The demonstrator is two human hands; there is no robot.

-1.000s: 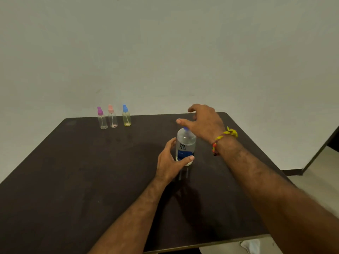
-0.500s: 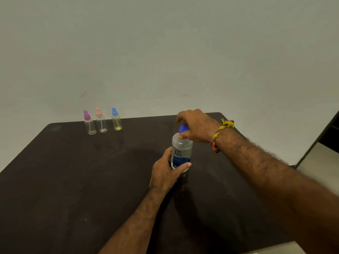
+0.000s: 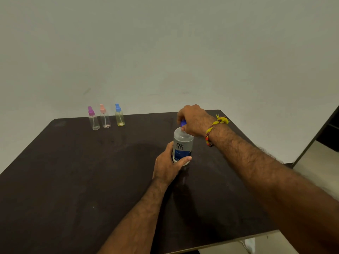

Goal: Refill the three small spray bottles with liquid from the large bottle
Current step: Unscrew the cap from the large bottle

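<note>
large bottle: clear plastic large bottle [image 3: 183,146] with blue label, upright on dark brown table [image 3: 73,180], centre-right
left hand: left hand [image 3: 167,165] wrapped round bottle's lower body
right hand: right hand [image 3: 193,119] clamped over blue cap [image 3: 183,123]
spray bottles: purple-capped [image 3: 93,118], pink-capped [image 3: 105,116], blue-capped [image 3: 119,115], in a row at far edge, well apart from hands

Clear, seemingly plastic large bottle [image 3: 183,143]; matt, dark, faintly scuffed table [image 3: 73,180].
</note>
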